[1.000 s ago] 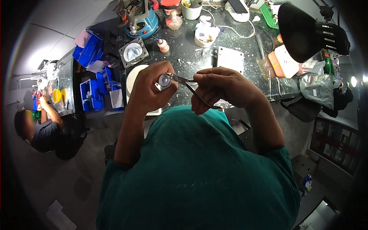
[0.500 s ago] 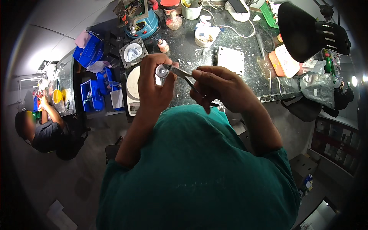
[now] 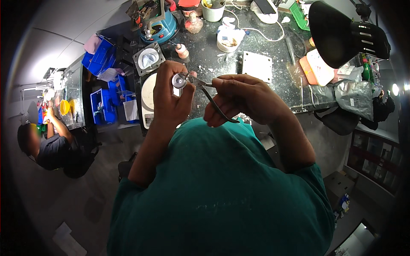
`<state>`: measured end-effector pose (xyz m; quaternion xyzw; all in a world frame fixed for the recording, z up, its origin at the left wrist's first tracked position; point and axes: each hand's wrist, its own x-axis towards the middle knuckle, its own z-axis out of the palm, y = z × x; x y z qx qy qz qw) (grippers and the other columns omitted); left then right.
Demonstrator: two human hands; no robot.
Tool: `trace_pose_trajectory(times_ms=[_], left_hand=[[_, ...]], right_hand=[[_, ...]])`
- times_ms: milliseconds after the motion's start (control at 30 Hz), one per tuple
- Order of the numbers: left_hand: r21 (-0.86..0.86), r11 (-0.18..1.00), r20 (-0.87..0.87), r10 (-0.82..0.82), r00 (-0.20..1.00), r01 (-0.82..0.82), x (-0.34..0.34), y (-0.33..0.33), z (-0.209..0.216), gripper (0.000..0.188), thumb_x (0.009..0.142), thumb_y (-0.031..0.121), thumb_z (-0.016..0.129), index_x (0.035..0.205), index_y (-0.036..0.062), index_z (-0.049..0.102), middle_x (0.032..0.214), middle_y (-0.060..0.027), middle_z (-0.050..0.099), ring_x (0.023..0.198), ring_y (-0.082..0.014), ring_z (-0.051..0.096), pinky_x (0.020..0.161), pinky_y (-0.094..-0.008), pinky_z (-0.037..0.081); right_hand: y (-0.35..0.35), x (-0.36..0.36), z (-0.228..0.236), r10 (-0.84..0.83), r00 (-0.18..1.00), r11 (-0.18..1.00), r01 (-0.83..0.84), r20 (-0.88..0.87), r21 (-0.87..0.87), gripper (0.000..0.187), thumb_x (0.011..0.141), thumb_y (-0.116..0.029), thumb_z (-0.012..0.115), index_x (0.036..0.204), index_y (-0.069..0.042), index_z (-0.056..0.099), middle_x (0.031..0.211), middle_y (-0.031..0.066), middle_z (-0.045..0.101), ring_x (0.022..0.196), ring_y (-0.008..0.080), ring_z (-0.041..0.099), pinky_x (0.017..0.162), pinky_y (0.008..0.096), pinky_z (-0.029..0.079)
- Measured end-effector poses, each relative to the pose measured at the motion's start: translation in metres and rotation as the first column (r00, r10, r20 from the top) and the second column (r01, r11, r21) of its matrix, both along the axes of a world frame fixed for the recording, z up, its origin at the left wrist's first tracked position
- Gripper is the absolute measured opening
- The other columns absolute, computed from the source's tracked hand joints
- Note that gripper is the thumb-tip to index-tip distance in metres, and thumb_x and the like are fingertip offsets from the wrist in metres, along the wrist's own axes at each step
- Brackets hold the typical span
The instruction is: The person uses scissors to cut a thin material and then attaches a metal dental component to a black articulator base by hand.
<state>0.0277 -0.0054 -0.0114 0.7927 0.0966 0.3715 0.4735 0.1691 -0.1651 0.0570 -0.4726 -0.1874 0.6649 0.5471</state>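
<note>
Left hand [image 3: 168,100], probably round metal part [image 3: 177,80]

- Small round metal piece [image 3: 177,80] half buried in the left hand [image 3: 168,99]; kind too small to tell.
- Plier [image 3: 208,94] handles swallowed by the right hand [image 3: 239,100].
- Black lamp [image 3: 341,34] hiding bench [image 3: 256,47] clutter behind.
- Seated person [image 3: 47,143] cut off by the dark rim.

Dark speckled workbench [image 3: 279,91], upper half of frame. On it: blue machine [image 3: 159,26] at top left, grey square tray [image 3: 148,59] below it, small bottle [image 3: 182,51], white bowl [image 3: 229,39] and white cup [image 3: 212,10] top centre, white square plate [image 3: 257,66] right of centre. Blue bins [image 3: 101,59] at the bench's left edge; orange-and-white blocks [image 3: 315,68] and silver bag [image 3: 352,94] at right.
</note>
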Motion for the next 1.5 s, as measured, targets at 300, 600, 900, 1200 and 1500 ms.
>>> trace_pose_trajectory(times_ms=[300, 600, 900, 1200, 1500], left_hand=[[0.010, 1.000, -0.067, 0.012, 0.998, -0.011, -0.001, 0.004, 0.001, 0.015, 0.080, 0.004, 0.061, 0.092, 0.0016, 0.052, 0.087, -0.0111, 0.052, 0.079, -0.0239, 0.053, 0.074, -0.0350, 0.045], [0.016, 1.000, -0.093, -0.021, 0.995, 0.022, -0.002, 0.006, 0.005, 0.017, 0.076, 0.004, 0.062, 0.091, 0.0017, 0.053, 0.084, -0.0107, 0.052, 0.079, -0.0244, 0.054, 0.074, -0.0346, 0.045], [0.026, 0.999, -0.118, -0.023, 0.993, 0.026, -0.002, 0.007, 0.008, 0.017, 0.075, 0.002, 0.061, 0.090, 0.0017, 0.053, 0.083, -0.0097, 0.052, 0.079, -0.0244, 0.054, 0.073, -0.0342, 0.045], [0.025, 0.999, -0.176, -0.030, 0.984, 0.034, -0.004, 0.009, 0.011, 0.017, 0.074, 0.003, 0.062, 0.089, 0.0018, 0.053, 0.080, -0.0111, 0.051, 0.075, -0.0247, 0.053, 0.071, -0.0334, 0.044], [-0.008, 0.999, -0.184, -0.053, 0.981, 0.052, -0.004, 0.009, 0.012, 0.017, 0.073, 0.005, 0.064, 0.086, 0.0019, 0.052, 0.077, -0.0103, 0.050, 0.071, -0.0234, 0.052, 0.067, -0.0339, 0.043]], right_hand=[[0.000, -0.004, 0.005, -0.017, 0.979, 1.000, 0.018, 0.205, -0.005, 0.037, 0.106, -0.034, 0.050, 0.102, 0.001, 0.061, 0.080, 0.0125, 0.068, 0.069, 0.0207, 0.071, 0.066, 0.0301, 0.060], [0.000, 0.003, -0.003, -0.009, 0.981, 1.000, 0.010, 0.194, -0.007, 0.039, 0.105, -0.035, 0.051, 0.104, 0.002, 0.062, 0.081, 0.0127, 0.069, 0.070, 0.0198, 0.071, 0.067, 0.0302, 0.060], [0.002, 0.006, -0.003, -0.008, 0.984, 1.000, 0.007, 0.176, 0.008, 0.040, 0.106, -0.034, 0.049, 0.105, 0.003, 0.063, 0.089, 0.0176, 0.073, 0.076, 0.0242, 0.074, 0.070, 0.0311, 0.060], [0.003, 0.010, -0.003, 0.041, 0.983, 0.999, -0.036, 0.177, -0.034, 0.037, 0.105, -0.033, 0.052, 0.108, 0.002, 0.062, 0.085, 0.0146, 0.071, 0.072, 0.0231, 0.073, 0.065, 0.0292, 0.059], [0.000, 0.006, -0.007, -0.009, 0.990, 1.000, 0.011, 0.142, -0.013, 0.039, 0.104, -0.038, 0.054, 0.105, 0.000, 0.064, 0.089, 0.0141, 0.073, 0.079, 0.0207, 0.074, 0.072, 0.0300, 0.060]])
